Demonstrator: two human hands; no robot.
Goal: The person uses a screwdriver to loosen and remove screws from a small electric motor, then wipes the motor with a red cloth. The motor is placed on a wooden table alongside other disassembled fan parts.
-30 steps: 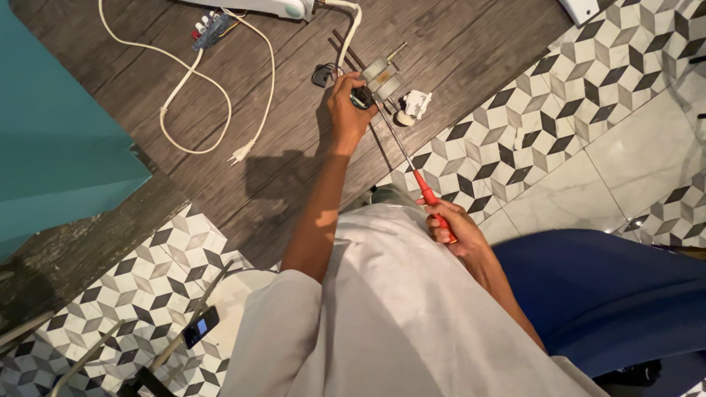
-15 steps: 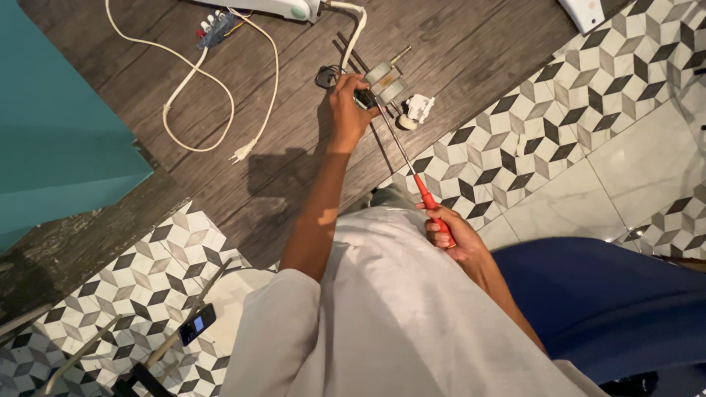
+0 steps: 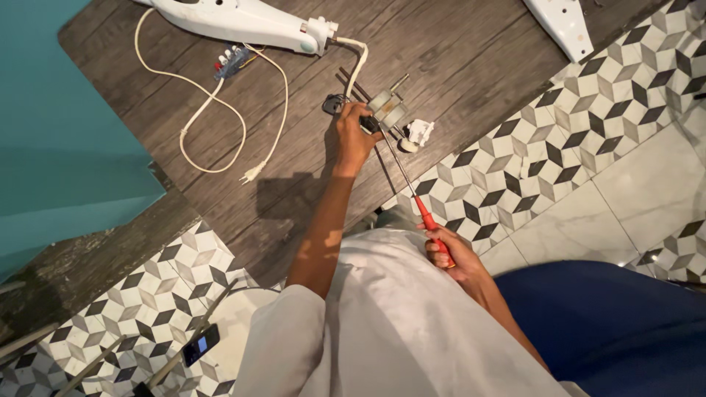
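Note:
My left hand [image 3: 354,136] reaches forward and grips a small metal motor part [image 3: 387,112] lying on the dark wood-look floor. My right hand [image 3: 450,255] is close to my body, closed around the red handle of a long screwdriver [image 3: 413,193]. The screwdriver's thin shaft runs up and left, and its tip meets the motor part beside my left fingers. A small white plastic piece [image 3: 419,132] lies just right of the motor. A small dark piece [image 3: 332,104] lies just left of my left hand.
A white appliance body [image 3: 243,22] lies at the top, its white power cord [image 3: 213,110] looped across the wood floor. Another white part [image 3: 562,26] lies top right. Patterned tiles [image 3: 559,147] run on the right. A teal wall [image 3: 59,132] stands left. A phone [image 3: 200,344] lies bottom left.
The view has shifted slightly, so the motor and cord sit lower in the frame. Both hands keep their grips and the screwdriver stays on the motor part.

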